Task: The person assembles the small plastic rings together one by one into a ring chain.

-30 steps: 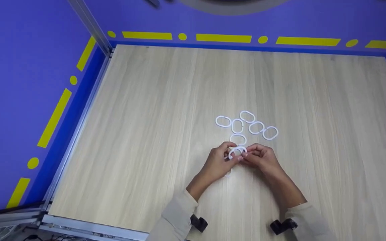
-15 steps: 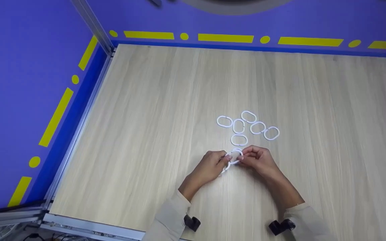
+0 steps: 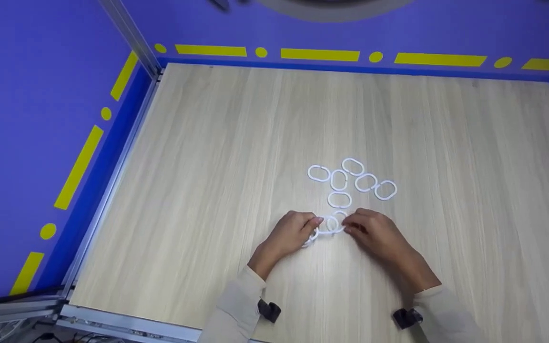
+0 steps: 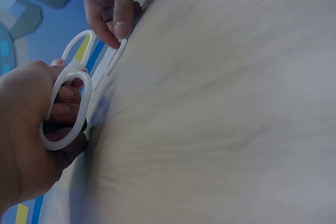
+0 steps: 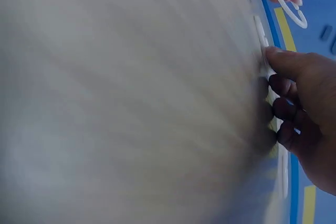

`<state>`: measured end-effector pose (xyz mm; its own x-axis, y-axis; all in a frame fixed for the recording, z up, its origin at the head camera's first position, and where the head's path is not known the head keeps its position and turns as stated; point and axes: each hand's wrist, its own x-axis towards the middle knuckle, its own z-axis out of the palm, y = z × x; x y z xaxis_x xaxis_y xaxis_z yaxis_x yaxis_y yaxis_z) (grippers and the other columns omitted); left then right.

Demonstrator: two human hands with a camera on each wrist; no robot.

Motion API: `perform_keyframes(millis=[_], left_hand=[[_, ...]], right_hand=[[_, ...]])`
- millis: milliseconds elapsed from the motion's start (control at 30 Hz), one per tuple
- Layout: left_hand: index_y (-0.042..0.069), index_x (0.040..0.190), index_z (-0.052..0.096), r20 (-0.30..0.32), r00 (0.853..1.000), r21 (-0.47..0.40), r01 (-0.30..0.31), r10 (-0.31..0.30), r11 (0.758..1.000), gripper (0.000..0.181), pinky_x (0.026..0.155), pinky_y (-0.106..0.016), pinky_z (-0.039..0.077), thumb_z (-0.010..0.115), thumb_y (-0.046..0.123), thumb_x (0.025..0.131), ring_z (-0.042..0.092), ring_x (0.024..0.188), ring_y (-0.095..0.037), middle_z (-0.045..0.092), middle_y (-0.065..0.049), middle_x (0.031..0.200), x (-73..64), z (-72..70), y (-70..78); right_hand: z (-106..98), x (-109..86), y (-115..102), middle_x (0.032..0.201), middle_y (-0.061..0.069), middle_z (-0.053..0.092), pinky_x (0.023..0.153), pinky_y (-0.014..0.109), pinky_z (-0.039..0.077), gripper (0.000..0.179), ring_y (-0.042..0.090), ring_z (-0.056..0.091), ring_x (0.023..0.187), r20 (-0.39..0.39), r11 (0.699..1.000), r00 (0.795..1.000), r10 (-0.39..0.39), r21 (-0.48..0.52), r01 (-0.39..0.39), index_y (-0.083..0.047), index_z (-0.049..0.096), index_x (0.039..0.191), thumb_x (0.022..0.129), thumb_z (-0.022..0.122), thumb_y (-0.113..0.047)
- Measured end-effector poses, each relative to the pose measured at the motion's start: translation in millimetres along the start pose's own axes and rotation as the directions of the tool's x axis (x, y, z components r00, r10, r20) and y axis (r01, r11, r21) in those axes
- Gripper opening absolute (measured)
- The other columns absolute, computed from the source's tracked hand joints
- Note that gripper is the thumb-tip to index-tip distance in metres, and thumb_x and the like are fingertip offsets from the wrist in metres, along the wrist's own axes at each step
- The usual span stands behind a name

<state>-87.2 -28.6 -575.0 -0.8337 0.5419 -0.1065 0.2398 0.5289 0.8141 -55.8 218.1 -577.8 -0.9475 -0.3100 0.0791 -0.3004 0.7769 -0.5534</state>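
My left hand [image 3: 286,233] grips a white oval plastic chain link [image 3: 327,232] between thumb and fingers. Another link, joined to it, hangs at the palm side, as the lower link [image 4: 84,114] in the left wrist view shows. To the right, my right hand [image 3: 374,233] pinches the edge of a separate-looking link [image 3: 340,212] low at the tabletop, thumb tip right at its end in the right wrist view. From above, this link overlaps the one in my left hand. Fingers partly cover the held links.
Beyond the hands, several loose white links lie on the wood-grain table [image 3: 208,190], the nearest link [image 3: 340,192] just ahead of them. Blue walls [image 3: 303,33] with yellow marks border the back and left side.
My left hand has drawn left and slightly toward me with its joined links. The right hand has shifted a little right, and the gap between both hands has widened. The loose links stay put.
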Motion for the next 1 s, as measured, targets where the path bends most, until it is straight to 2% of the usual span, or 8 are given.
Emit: perform_keyframes(millis=[167, 300, 367, 400, 500, 600, 800, 1000], left_hand=[[0.011, 0.07, 0.06, -0.014, 1.0, -0.01, -0.021, 0.021, 1.0, 0.04, 0.056, -0.016, 0.027, 0.056, 0.032, 0.104, 0.034, 0.057, -0.001, 0.037, 0.013, 0.059, 3.1, 2.9, 1.3], [0.008, 0.079, 0.072, -0.012, 1.0, -0.051, -0.011, 0.01, 0.999, 0.035, 0.058, -0.016, 0.029, 0.059, 0.031, 0.103, 0.037, 0.06, -0.001, 0.041, 0.014, 0.061, 5.1, 3.7, 3.4], [0.007, 0.083, 0.074, -0.009, 1.0, -0.052, -0.008, 0.008, 0.999, 0.034, 0.059, -0.016, 0.031, 0.058, 0.031, 0.103, 0.038, 0.061, -0.001, 0.044, 0.013, 0.062, 5.8, 4.4, 4.3], [0.008, 0.086, 0.075, -0.008, 1.0, -0.051, -0.009, 0.009, 0.999, 0.033, 0.059, -0.015, 0.032, 0.058, 0.03, 0.103, 0.04, 0.062, -0.001, 0.047, 0.012, 0.064, 6.2, 4.6, 4.9], [0.008, 0.09, 0.076, -0.008, 1.0, -0.037, -0.003, 0.003, 0.999, 0.033, 0.063, -0.015, 0.036, 0.055, 0.029, 0.105, 0.044, 0.066, -0.001, 0.059, 0.007, 0.07, 7.1, 5.4, 5.7], [0.009, 0.092, 0.075, -0.014, 1.0, -0.021, 0.005, -0.005, 1.0, 0.033, 0.067, -0.016, 0.039, 0.053, 0.029, 0.106, 0.048, 0.069, -0.002, 0.069, 0.001, 0.077, 7.8, 5.8, 6.5], [0.008, 0.094, 0.075, -0.011, 1.0, 0.005, 0.015, -0.015, 1.0, 0.033, 0.069, -0.018, 0.04, 0.051, 0.026, 0.106, 0.05, 0.072, -0.004, 0.073, -0.005, 0.083, 7.8, 5.8, 9.0], [0.008, 0.093, 0.075, -0.008, 1.0, 0.023, 0.015, -0.015, 1.0, 0.031, 0.068, -0.017, 0.039, 0.051, 0.024, 0.106, 0.049, 0.071, -0.004, 0.072, -0.004, 0.081, 8.9, 5.8, 9.4]], right_hand=[[-16.1, -4.9, 19.5, 0.091, -0.001, 0.073, 0.079, 0.036, 0.057, 0.018, 0.014, 0.068, 0.087, -0.051, 0.999, 0.998, 0.022, -0.022, -0.023, -0.014, 0.079, 0.091, 0.087, 0.075, 0.002], [-25.1, -7.4, 27.3, 0.091, 0.003, 0.072, 0.076, 0.035, 0.056, 0.017, 0.018, 0.067, 0.086, -0.13, 0.996, 0.987, 0.093, 0.001, -0.094, -0.01, 0.078, 0.093, 0.087, 0.072, 0.005], [-24.8, -7.5, 26.3, 0.088, 0.005, 0.07, 0.071, 0.032, 0.052, 0.009, 0.019, 0.063, 0.081, -0.156, 0.988, 0.976, 0.153, 0.02, -0.152, -0.006, 0.076, 0.096, 0.088, 0.075, -0.002], [-23.7, -7.2, 24.7, 0.087, 0.006, 0.068, 0.068, 0.03, 0.05, 0.011, 0.018, 0.06, 0.078, -0.161, 0.983, 0.969, 0.186, 0.021, -0.185, -0.005, 0.075, 0.097, 0.087, 0.078, -0.008], [-18.3, -5.2, 17.4, 0.085, 0.009, 0.064, 0.067, 0.031, 0.044, 0.034, 0.019, 0.055, 0.075, -0.15, 0.968, 0.957, 0.248, -0.005, -0.252, -0.001, 0.072, 0.101, 0.08, 0.087, -0.025], [-13.9, -2.5, 10.3, 0.087, 0.011, 0.062, 0.068, 0.035, 0.045, 0.046, 0.021, 0.055, 0.076, -0.119, 0.96, 0.955, 0.271, -0.033, -0.277, 0.001, 0.07, 0.102, 0.075, 0.09, -0.03], [-13.4, -1.5, 3.0, 0.091, 0.01, 0.064, 0.073, 0.037, 0.048, 0.021, 0.022, 0.056, 0.081, -0.04, 0.948, 0.947, 0.318, 0.026, -0.317, -0.002, 0.07, 0.1, 0.085, 0.081, -0.01], [-17.4, -1.0, 1.3, 0.09, 0.013, 0.064, 0.076, 0.041, 0.052, 0.008, 0.024, 0.059, 0.081, -0.03, 0.943, 0.942, 0.333, 0.017, -0.333, 0.0, 0.068, 0.097, 0.09, 0.072, -0.002]])
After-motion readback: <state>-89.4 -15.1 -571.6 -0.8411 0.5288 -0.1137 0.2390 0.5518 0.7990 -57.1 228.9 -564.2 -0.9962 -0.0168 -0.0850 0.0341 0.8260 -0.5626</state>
